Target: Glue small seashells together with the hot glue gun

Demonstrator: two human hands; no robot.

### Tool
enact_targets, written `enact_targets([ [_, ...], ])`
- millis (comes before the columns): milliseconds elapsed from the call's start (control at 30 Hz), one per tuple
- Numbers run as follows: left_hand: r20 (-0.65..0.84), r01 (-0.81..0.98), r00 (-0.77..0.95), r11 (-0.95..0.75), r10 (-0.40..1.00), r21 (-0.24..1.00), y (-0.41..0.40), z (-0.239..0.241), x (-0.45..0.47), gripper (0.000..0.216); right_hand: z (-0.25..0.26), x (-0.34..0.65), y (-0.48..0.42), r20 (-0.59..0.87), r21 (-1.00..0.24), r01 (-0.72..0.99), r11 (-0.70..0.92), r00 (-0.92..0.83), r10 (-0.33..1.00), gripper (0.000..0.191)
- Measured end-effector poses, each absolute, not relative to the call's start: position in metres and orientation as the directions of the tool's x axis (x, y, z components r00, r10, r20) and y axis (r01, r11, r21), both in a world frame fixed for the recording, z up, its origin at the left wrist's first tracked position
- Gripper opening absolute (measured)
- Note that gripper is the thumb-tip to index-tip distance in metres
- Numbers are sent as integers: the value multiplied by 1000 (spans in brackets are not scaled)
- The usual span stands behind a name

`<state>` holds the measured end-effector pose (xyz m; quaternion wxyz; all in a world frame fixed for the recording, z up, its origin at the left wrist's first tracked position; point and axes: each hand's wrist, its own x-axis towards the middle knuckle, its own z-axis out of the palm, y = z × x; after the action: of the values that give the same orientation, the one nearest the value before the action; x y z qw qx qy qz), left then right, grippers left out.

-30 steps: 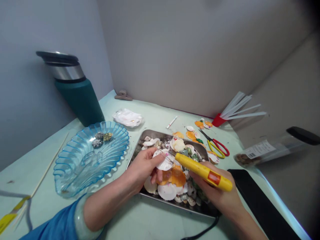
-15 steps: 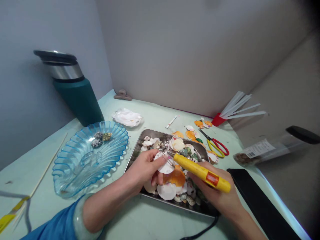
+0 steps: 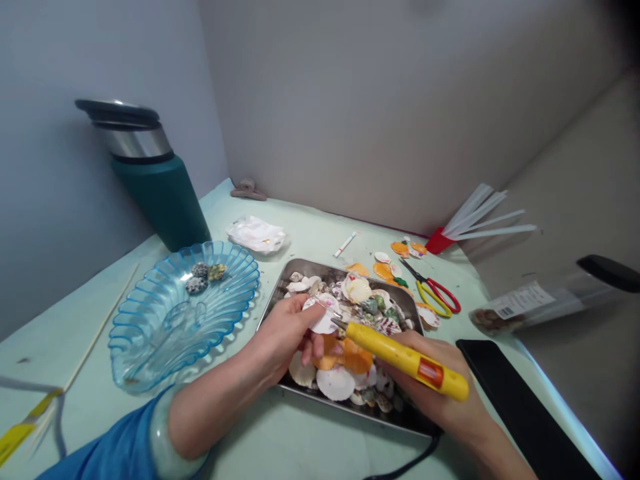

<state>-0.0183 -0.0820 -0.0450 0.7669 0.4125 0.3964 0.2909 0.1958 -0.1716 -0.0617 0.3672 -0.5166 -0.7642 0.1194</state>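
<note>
My left hand [image 3: 295,330] pinches a white scallop shell [image 3: 323,320] between thumb and fingers over the metal tray [image 3: 273,293]. Across the shell's face runs a thin, shiny strip, too small to name. My right hand [image 3: 425,373] is wrapped round a yellow glue gun [image 3: 395,350]. Its metal nozzle [image 3: 340,323] points left, close to the shell's right edge; whether it touches cannot be made out. Below the hands, the tray is heaped with seashells [image 3: 336,383], white, orange and patterned. Part of the heap is hidden behind my right hand.
Left of the tray sits a blue shell-shaped dish [image 3: 150,320] with 3 speckled pieces, and a teal bottle [image 3: 165,200] behind it. Scissors [image 3: 434,293], loose orange shells [image 3: 384,270] and a red cup [image 3: 438,241] of white sticks lie to the right. A black cord [image 3: 407,467] trails in front.
The scallop shell in my left hand has shifted slightly up and left. The glue gun's nozzle has dropped from the shell's upper right to its lower right edge.
</note>
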Motion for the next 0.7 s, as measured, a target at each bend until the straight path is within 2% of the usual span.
enact_targets([
  [333,-355,-78,506,451,786,889,-83,-43,-17,23,-64,196,-171,458,-574,716,398,-123,880,4],
  [700,-330,-12,535,397,778,918,-85,-47,-18,29,-68,196,-172,391,-646,698,310,-46,919,5],
])
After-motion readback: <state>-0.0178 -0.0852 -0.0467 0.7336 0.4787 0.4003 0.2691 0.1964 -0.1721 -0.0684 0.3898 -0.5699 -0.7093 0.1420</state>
